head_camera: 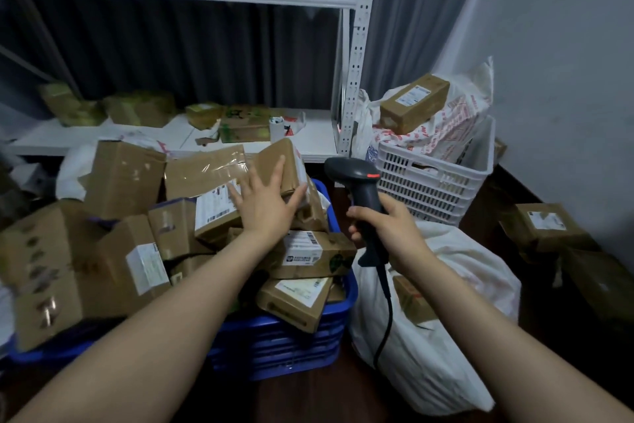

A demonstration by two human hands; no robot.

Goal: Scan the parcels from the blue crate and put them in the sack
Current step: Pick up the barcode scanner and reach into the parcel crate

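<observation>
scanning stage, with one parcel about to be picked up. the blue crate (284,350) is heaped well above its rim with brown cardboard parcels (137,251). the left hand (264,203) reaches to the top of the heap at the crate's far side and lies on a tilted parcel (274,157). its fingers are spread and straight across the upper face, the thumb is against the lower edge, and nothing is clasped yet. the right hand (387,227) is curled tightly round the handle of the scanner (356,182). the scanner is upright just beyond the crate's right rim, a red light shows on its head, and its cable hangs down. the sack (446,337) is white and slumps on the floor against the crate's right side, with one parcel showing in its mouth. a white basket (432,182) stands behind the crate to the right. judged from this, the next move calls for the left hand to close on the tilted parcel and lift it clear without toppling its loosely stacked neighbours. it then has to turn the parcel so the label, not readable here, faces the scanner before carrying it right to the sack.
</observation>
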